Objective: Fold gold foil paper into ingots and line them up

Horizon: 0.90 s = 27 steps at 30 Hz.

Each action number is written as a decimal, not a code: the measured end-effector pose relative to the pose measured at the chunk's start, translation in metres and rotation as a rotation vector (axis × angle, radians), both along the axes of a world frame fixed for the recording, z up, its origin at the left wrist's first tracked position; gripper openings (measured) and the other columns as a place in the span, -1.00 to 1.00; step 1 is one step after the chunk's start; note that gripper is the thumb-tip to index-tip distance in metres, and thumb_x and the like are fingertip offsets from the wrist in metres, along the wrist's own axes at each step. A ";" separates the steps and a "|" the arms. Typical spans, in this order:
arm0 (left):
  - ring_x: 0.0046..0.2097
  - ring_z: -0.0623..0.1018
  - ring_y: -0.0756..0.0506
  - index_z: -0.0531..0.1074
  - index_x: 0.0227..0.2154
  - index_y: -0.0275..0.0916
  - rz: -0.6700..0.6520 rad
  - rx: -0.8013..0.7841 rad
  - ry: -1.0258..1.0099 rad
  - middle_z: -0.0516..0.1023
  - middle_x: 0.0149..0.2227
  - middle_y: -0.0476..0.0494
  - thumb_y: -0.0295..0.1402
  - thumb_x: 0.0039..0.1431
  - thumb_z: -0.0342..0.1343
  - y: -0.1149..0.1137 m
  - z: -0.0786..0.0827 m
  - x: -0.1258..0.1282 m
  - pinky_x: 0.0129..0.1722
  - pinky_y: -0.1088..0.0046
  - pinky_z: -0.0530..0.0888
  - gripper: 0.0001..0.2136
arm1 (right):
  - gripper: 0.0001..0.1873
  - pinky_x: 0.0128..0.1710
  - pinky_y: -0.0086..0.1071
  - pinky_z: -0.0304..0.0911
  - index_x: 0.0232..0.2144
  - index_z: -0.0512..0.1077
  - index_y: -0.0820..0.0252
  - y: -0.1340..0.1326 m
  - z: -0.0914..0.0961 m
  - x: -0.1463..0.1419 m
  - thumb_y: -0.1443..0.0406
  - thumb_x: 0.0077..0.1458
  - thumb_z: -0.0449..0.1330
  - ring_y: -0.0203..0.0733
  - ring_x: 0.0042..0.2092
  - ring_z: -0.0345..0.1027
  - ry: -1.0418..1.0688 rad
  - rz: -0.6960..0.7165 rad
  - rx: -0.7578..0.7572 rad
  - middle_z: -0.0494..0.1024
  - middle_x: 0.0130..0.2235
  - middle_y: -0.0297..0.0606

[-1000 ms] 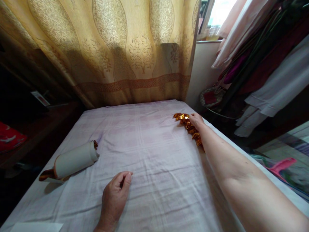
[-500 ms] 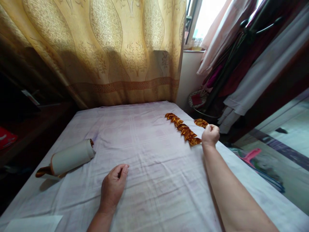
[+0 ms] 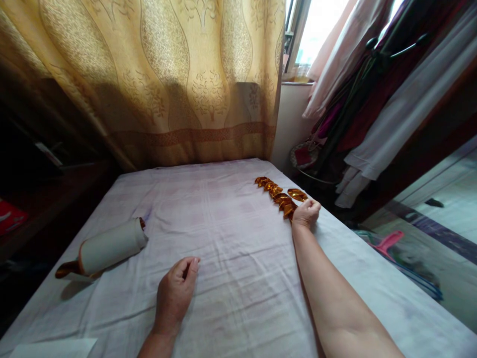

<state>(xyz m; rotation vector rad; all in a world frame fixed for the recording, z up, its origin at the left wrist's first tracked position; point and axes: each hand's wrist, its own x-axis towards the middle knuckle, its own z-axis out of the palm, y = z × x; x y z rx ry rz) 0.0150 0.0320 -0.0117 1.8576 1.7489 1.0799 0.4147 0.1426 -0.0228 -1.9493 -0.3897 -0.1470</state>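
Note:
My right hand (image 3: 306,213) is closed round the near end of a shiny folded gold foil paper piece (image 3: 296,194), which sticks out beyond the fingers. Just left of it a row of similar folded gold foil pieces (image 3: 274,191) lies overlapping along the right side of the cloth; my hand hides its near end. In the lower middle, my left hand (image 3: 176,291) rests on the sheet in a loose fist, thumb against the curled fingers, with nothing visible in it. A thick roll of whitish paper with gold-brown foil inside (image 3: 112,246) lies on the left.
A pale checked sheet (image 3: 223,223) covers the surface. White paper (image 3: 54,348) lies at the lower left corner. Behind hangs a gold patterned curtain (image 3: 208,94). Hanging clothes (image 3: 395,119) and a pink-handled object (image 3: 389,243) are off the right edge.
My right hand has moved left and slightly nearer with the foil piece, coming beside the row and covering its near end. My left hand stays almost where it was.

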 end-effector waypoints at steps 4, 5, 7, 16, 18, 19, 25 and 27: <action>-0.39 0.61 -0.06 0.56 -0.42 -0.12 -0.011 0.001 -0.014 0.64 -0.45 0.00 -0.01 0.17 -0.02 -0.001 0.000 0.000 -0.38 0.53 0.48 -0.64 | -0.64 -0.21 -0.24 0.23 -0.10 0.36 0.17 0.010 0.001 0.002 0.20 0.24 -0.15 0.07 -0.07 0.42 0.014 0.015 -0.048 0.55 -0.13 0.02; -0.39 0.61 -0.07 0.56 -0.42 -0.12 -0.012 0.002 -0.018 0.64 -0.44 -0.01 -0.02 0.17 -0.02 -0.001 0.000 0.000 -0.37 0.53 0.49 -0.64 | -0.64 -0.22 -0.24 0.23 -0.10 0.36 0.17 0.012 0.001 0.002 0.20 0.24 -0.15 0.08 -0.08 0.43 0.016 0.022 -0.062 0.55 -0.13 0.02; -0.38 0.62 -0.07 0.56 -0.42 -0.12 -0.015 0.001 -0.019 0.65 -0.44 -0.01 -0.02 0.17 -0.02 -0.002 0.000 0.000 -0.36 0.52 0.49 -0.64 | -0.63 -0.23 -0.23 0.23 -0.09 0.36 0.19 0.016 0.001 0.003 0.20 0.24 -0.16 0.10 -0.10 0.43 0.020 0.029 -0.086 0.55 -0.14 0.05; -0.41 0.61 -0.08 0.58 -0.42 -0.12 0.003 -0.002 0.001 0.65 -0.45 -0.02 0.00 0.16 -0.01 0.000 -0.003 -0.002 -0.38 0.52 0.51 -0.64 | -0.58 -0.26 -0.24 0.21 -0.03 0.37 0.19 0.022 0.001 0.009 0.13 0.26 -0.13 0.06 -0.18 0.44 -0.067 0.106 -0.102 0.57 -0.19 0.00; -0.39 0.62 -0.08 0.58 -0.42 -0.11 0.004 -0.006 0.004 0.66 -0.44 -0.02 0.00 0.14 -0.01 0.000 -0.002 -0.002 -0.38 0.52 0.51 -0.63 | -0.58 -0.26 -0.25 0.21 -0.03 0.37 0.20 0.015 0.000 0.012 0.14 0.26 -0.14 0.05 -0.20 0.43 -0.107 0.129 -0.100 0.57 -0.21 -0.02; -0.39 0.62 -0.08 0.58 -0.43 -0.11 0.007 -0.009 0.005 0.66 -0.44 -0.02 0.00 0.14 -0.01 0.000 -0.001 -0.001 -0.38 0.52 0.51 -0.63 | -0.58 -0.26 -0.25 0.21 -0.03 0.37 0.20 0.011 0.000 0.013 0.14 0.26 -0.14 0.04 -0.20 0.43 -0.128 0.140 -0.103 0.57 -0.22 -0.02; -0.42 0.61 -0.07 0.57 -0.43 -0.10 0.010 -0.009 0.015 0.64 -0.47 0.00 0.00 0.14 -0.02 0.000 0.002 0.000 -0.38 0.53 0.50 -0.64 | -0.58 -0.21 -0.22 0.20 -0.06 0.36 0.26 -0.012 0.003 0.013 0.21 0.26 -0.19 0.04 -0.19 0.42 -0.255 0.237 -0.155 0.56 -0.20 0.01; -0.42 0.61 -0.07 0.57 -0.44 -0.11 0.003 -0.006 0.015 0.64 -0.47 0.00 0.00 0.14 -0.02 0.000 0.002 0.000 -0.39 0.53 0.49 -0.64 | -0.64 -0.12 -0.20 0.19 -0.10 0.39 0.22 -0.013 0.005 0.007 0.22 0.24 -0.13 0.03 -0.13 0.41 -0.314 0.334 -0.186 0.56 -0.16 -0.01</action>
